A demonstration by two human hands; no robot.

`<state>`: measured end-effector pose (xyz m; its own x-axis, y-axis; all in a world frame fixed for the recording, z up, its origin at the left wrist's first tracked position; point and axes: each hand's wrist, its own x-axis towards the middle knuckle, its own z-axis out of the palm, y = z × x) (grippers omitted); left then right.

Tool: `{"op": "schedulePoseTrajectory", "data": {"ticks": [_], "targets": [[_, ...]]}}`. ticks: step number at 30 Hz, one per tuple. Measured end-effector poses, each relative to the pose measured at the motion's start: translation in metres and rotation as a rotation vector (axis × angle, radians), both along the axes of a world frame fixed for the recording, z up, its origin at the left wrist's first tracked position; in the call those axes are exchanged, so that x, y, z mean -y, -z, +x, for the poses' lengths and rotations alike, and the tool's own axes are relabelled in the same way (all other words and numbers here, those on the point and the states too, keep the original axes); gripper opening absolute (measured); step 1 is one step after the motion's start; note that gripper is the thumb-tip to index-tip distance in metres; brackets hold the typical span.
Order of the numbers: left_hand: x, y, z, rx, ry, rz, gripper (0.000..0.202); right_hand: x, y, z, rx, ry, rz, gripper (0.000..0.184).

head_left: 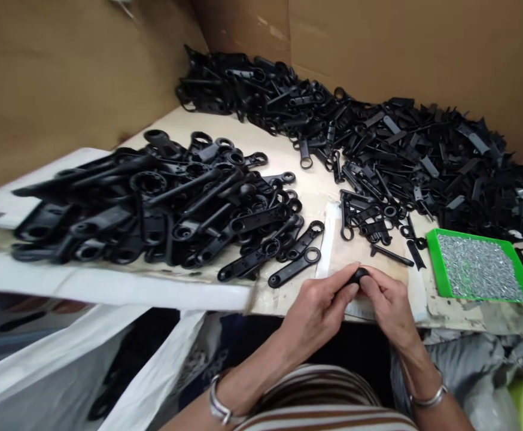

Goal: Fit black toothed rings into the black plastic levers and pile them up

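Both hands meet at the table's front edge around a small black plastic part (359,275), most of it hidden by the fingers. My left hand (322,305) is closed on its left side, thumb and fingers pinching it. My right hand (387,302) grips the same part from the right. Just left of the hands lie black ring-ended arms (295,267), flat on the table. Beyond the fingers, a thin black rod-like piece (391,255) rests on a light sheet (405,278), close to several small black pieces (373,221).
A green tray (432,263) full of small silvery metal pieces (479,269) stands at the right. Large heaps of black plastic parts (288,102) line the back, and another pile (154,203) covers the left. Cardboard walls (400,48) enclose the table. White bags (154,365) hang below the front edge.
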<state>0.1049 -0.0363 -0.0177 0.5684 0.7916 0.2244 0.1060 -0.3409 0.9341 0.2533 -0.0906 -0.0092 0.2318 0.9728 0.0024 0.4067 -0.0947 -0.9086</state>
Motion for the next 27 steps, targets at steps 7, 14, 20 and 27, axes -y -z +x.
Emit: {"op": "schedulePoseTrajectory", "data": {"ticks": [7, 14, 20, 27], "targets": [[-0.032, -0.018, -0.046, -0.308, -0.44, 0.975, 0.039, -0.001, -0.028, 0.077, 0.944, 0.199, 0.079, 0.031], [-0.07, -0.031, -0.075, -0.71, -0.597, 0.756, 0.045, -0.017, -0.019, 0.127, 1.427, 0.057, -0.191, 0.014], [-0.068, -0.038, -0.062, -0.619, -0.546, 0.642, 0.058, -0.006, -0.025, 0.123, 1.143, 0.164, 0.031, 0.022], [-0.074, -0.023, -0.044, -0.74, -0.459, 0.586, 0.034, 0.045, -0.017, 0.101, 0.495, 0.226, 0.138, 0.023]]}}
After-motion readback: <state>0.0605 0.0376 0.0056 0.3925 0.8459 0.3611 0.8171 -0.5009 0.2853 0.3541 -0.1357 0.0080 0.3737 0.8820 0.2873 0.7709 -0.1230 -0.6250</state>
